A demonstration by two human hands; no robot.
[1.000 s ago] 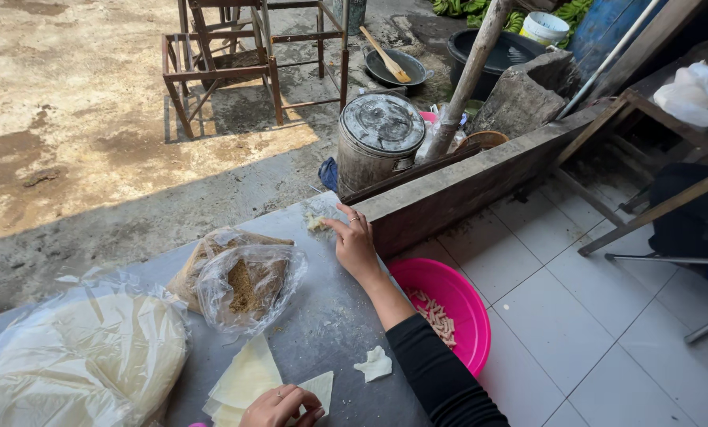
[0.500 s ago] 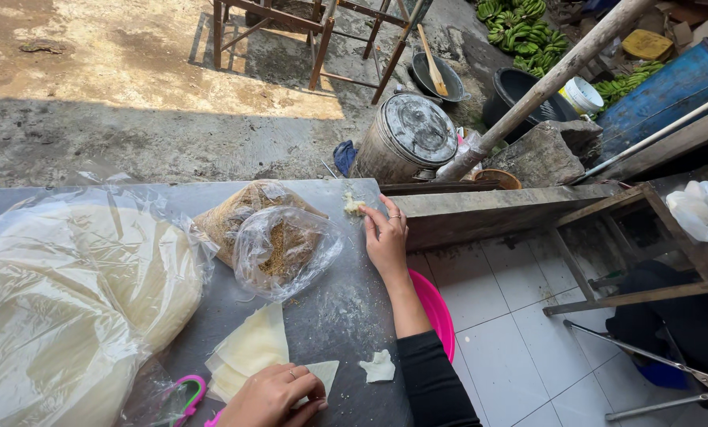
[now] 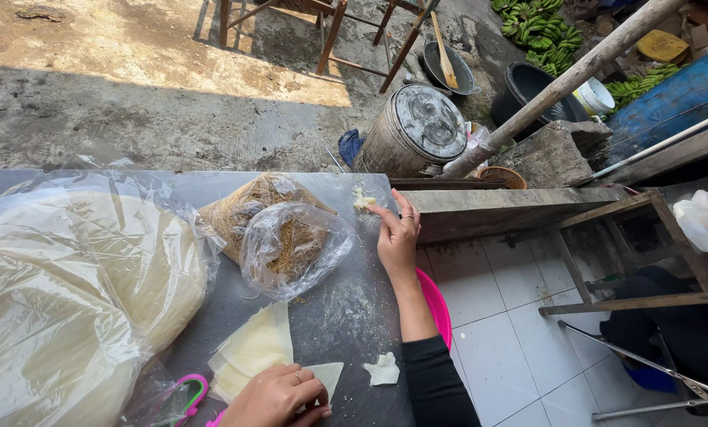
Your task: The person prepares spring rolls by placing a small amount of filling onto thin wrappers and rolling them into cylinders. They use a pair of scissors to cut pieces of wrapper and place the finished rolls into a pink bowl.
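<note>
Right hand [image 3: 397, 237]: open, fingertips at a small pale lump of dough [image 3: 362, 201] on the far edge of the grey desk [image 3: 346, 316]. Left hand [image 3: 279, 395]: pressed flat on a triangular pale wrapper sheet [image 3: 324, 374], beside the stacked wrappers [image 3: 251, 352]. Clear plastic bag of brown crumbly filling [image 3: 290, 245]: desk centre.

on the grey metal surface [image 3: 346, 316], a large clear plastic bag of pale round sheets [image 3: 61, 285] lies at the left. right of it sits a smaller clear bag of brown crumbs [image 3: 286, 241], with a small pale dough lump [image 3: 363, 201] just beyond, at the far edge. a stack of cream triangular wrappers [image 3: 255, 352] lies nearer, a torn pale scrap [image 3: 384, 370] to its right. a round pink plastic basin [image 3: 437, 304] sits below the surface's right edge.
</note>
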